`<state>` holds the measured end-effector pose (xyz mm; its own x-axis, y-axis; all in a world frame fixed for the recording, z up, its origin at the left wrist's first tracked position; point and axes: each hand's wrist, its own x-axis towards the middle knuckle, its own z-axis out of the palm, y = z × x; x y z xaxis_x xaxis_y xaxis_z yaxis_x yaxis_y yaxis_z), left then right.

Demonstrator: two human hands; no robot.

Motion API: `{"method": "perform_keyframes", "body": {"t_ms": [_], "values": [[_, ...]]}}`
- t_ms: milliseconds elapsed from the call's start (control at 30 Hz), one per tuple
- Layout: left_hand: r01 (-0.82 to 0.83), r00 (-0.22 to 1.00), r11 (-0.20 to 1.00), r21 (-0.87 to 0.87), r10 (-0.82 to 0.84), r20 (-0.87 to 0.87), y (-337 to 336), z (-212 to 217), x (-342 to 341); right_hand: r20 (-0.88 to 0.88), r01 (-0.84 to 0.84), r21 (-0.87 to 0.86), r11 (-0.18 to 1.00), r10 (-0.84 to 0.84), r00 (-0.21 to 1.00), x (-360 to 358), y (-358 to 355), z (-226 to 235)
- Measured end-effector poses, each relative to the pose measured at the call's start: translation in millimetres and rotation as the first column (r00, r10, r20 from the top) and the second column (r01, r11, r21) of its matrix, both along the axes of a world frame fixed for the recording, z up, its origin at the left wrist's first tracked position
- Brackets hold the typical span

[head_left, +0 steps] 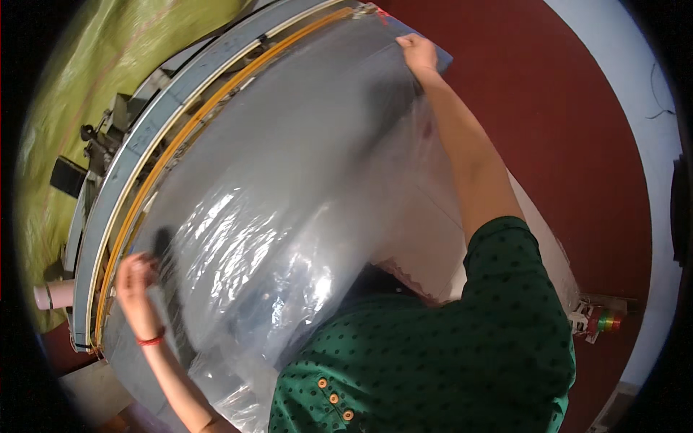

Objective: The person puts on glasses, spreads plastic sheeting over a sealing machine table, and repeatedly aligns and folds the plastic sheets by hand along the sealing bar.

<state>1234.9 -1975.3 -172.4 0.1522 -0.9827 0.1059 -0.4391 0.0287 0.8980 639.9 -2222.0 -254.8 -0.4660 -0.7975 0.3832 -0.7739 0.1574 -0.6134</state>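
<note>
A large clear plastic sheet (289, 195) lies spread over a long grey machine bed. My left hand (136, 278) grips the sheet's near-left edge, beside the orange strip (180, 133) that runs along the machine's rail. My right hand (419, 52) is stretched far out and pinches the sheet's far corner. The plastic bulges and wrinkles between both hands and drapes down toward my green dotted top. A red band circles my left wrist.
The grey metal rail (133, 148) curves along the bed's left side, with dark levers (97, 141) beyond it. Yellow-green sheeting (86, 65) covers the ground at left. Dark red floor (563, 144) lies to the right. A pale roll end (52, 294) sticks out at lower left.
</note>
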Motion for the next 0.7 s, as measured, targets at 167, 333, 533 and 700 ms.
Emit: {"method": "perform_keyframes", "body": {"t_ms": [167, 333, 533, 700], "values": [[0.973, 0.228, 0.214, 0.087, -0.823, -0.521, -2.8, -1.6, -253.1, -0.006, 0.057, 0.063, 0.996, -0.057, 0.998, -2.8, 11.4, 9.9], [0.839, 0.497, 0.398, 0.371, -0.839, -0.221, -18.4, -104.5, -378.4, 0.058, 0.079, -0.002, 0.997, -0.079, 0.995, 2.0, 9.1, 9.1], [0.741, 0.659, 0.649, 0.171, -0.655, -0.371, -42.8, -144.5, -442.0, 0.043, 0.091, -0.029, 0.995, -0.089, 0.995, -4.3, 9.7, 8.4], [0.98, 0.191, 0.126, 0.154, -0.803, -0.564, -30.1, -129.4, -421.4, 0.082, 0.017, -0.038, 0.999, -0.014, 0.997, -11.2, 6.1, 4.3]]}}
